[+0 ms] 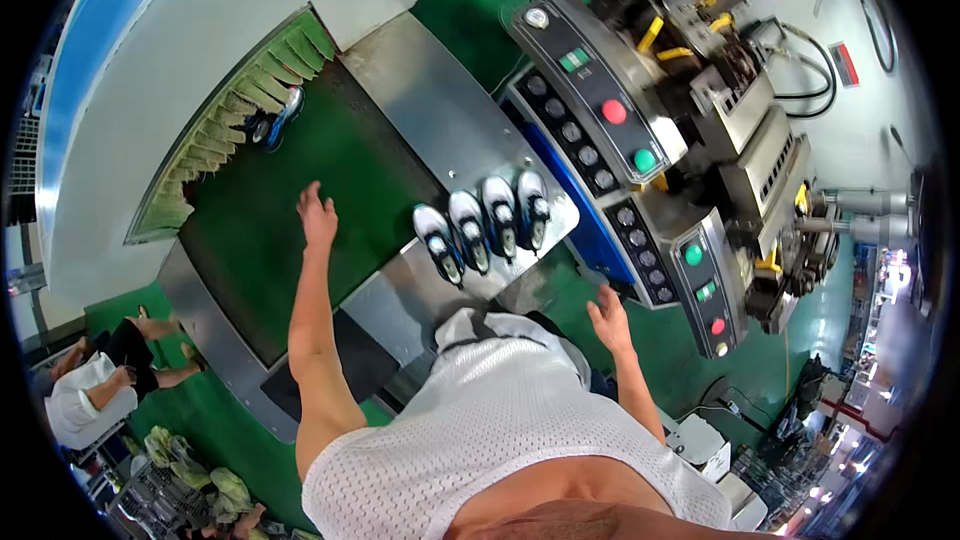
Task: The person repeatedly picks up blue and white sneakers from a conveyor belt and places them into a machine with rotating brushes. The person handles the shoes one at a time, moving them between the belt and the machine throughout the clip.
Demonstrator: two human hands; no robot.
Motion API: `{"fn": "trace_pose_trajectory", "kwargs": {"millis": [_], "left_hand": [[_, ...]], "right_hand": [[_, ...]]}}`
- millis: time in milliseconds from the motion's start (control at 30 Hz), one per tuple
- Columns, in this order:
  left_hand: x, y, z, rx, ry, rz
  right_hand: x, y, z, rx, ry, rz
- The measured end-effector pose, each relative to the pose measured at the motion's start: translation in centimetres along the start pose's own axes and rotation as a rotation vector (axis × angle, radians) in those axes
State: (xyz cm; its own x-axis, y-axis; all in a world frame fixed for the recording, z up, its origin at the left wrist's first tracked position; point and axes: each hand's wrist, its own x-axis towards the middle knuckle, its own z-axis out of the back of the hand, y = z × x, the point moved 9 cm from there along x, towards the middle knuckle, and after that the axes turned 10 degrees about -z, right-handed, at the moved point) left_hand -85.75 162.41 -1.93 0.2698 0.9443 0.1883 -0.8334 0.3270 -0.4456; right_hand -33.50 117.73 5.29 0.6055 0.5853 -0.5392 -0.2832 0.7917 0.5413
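Your left hand hovers with fingers spread wide and holding nothing over the green conveyor belt, with bare belt all around it. 4 shoes sit in a row on the steel desk, just beside the belt's right edge and near the desk's outer edge. Another shoe lies far up the belt by the green curtain flaps. Your right hand hangs open and empty below the control panel, apart from the desk corner
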Motion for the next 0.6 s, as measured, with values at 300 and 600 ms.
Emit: {"fn": "trace_pose_trajectory", "kwargs": {"millis": [300,600], "left_hand": [[25.5,14.1,2.6,0.27,0.067,0.065],[15.3,6.8,-1.9,0.362,0.44,-0.013]], "right_hand": [[-0.5,-5.7,0.2,-0.297,0.074,-0.411],[1.9,-2.8,-2.7,-0.27,0.171,-0.324]]}}
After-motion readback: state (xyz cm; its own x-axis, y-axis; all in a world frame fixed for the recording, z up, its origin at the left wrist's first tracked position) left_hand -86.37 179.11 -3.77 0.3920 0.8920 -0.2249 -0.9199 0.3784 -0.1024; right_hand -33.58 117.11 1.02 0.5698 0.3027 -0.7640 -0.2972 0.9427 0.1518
